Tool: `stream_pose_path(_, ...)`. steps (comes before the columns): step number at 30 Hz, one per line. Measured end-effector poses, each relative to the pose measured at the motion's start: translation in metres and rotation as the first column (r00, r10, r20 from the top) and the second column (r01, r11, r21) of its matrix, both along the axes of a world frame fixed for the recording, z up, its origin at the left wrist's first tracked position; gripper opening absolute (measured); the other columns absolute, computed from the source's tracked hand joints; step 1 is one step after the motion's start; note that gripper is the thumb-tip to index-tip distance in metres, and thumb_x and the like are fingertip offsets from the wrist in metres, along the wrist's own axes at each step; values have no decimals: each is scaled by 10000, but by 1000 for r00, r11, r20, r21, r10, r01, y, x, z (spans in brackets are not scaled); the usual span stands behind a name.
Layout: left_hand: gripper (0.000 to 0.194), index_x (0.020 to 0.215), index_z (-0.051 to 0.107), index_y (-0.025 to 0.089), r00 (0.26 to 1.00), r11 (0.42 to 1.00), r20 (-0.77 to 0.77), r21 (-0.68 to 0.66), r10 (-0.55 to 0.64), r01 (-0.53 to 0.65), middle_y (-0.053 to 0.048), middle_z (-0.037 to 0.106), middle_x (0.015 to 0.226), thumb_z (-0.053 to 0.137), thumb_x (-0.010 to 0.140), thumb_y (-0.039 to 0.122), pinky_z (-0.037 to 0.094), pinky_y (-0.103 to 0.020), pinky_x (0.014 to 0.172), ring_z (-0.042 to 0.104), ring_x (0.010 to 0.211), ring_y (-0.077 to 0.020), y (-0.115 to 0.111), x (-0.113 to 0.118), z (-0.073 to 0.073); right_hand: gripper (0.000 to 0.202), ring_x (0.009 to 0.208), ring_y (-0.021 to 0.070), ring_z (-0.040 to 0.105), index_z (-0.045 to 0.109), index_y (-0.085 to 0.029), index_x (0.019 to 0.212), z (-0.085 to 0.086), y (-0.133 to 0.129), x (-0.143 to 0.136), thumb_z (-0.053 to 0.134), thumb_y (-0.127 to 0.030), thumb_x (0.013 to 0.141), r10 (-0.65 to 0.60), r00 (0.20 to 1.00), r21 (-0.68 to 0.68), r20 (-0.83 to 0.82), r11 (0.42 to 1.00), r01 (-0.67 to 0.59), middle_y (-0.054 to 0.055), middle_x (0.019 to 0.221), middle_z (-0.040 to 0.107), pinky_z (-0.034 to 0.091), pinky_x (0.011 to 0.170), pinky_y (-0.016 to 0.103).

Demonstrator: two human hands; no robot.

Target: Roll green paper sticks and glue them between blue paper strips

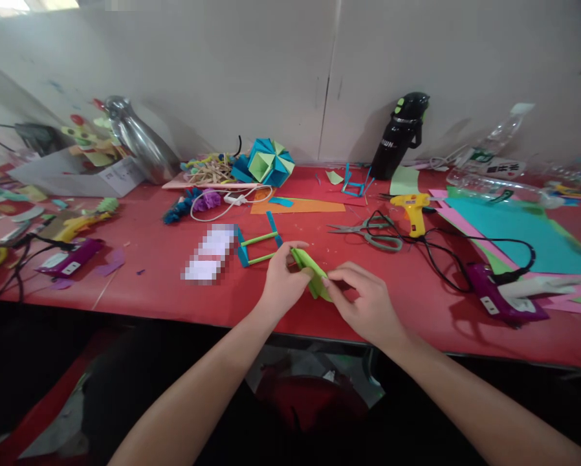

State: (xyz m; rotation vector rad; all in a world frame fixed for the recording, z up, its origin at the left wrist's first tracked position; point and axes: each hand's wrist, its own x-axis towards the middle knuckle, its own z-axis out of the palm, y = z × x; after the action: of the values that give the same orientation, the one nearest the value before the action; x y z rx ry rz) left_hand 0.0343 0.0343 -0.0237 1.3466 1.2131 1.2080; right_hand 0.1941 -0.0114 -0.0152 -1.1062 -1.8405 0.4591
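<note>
Between my two hands is a piece of lime-green paper (322, 288), folded or curled along its length. My left hand (288, 275) pinches its upper left end, thumb in front. At its right edge, my right hand (365, 301) grips it between thumb and fingers. Just beyond my left hand lies a small frame of blue and green paper strips (259, 241). Scissors (368, 230) with grey handles rest on the table past my right hand. A yellow glue gun (414, 210) stands behind them, its black cord running right.
The red table (149, 278) holds a blue-green paper ball (271, 162), a second blue strip frame (353, 184), and coloured paper sheets (504, 226). Purple power strips (501, 294) sit at both sides. A black bottle (402, 136), a steel jug (140, 142) and a plastic bottle (501, 133) stand behind.
</note>
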Motion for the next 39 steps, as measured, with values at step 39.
stream_pose_path(39,755,1423,330,211,907,894,-307,253,-287,369,-39,666,932,531,724,11,486,-206,579,621,672,-117,-24,6,4,155,928,165,623,680,-221,1050,34,8,13,611,-195,913,145,987,-29,62,989,-143,39,991,653,496,841,297)
